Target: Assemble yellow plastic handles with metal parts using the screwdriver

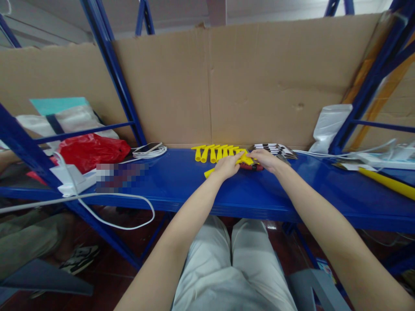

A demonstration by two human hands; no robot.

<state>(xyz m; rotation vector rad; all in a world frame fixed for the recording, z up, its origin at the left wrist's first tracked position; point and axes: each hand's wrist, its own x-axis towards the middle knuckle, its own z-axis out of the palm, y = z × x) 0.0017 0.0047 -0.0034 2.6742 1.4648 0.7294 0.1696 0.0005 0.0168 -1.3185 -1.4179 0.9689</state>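
My left hand (228, 166) is closed round a yellow T-shaped plastic tool (209, 173), whose handle end sticks out below the palm. The fingers of my right hand (264, 159) close in from the other side at the tool's head; what exactly they pinch is too small to make out. Under the hands lies a red and black object (256, 167), partly hidden. Just behind my left hand, several more yellow T-shaped tools (204, 154) lie side by side in a row. A stack of black and white flat pieces (272, 149) sits behind my right hand.
Cardboard (259, 82) walls off the back of the blue shelf table (175, 181). To the left lie a phone (151, 148), white cables, a red plastic bag (94, 151) and a power strip (73, 179). A white bag (330, 127) leans at the right, near a long yellow object (387, 182).
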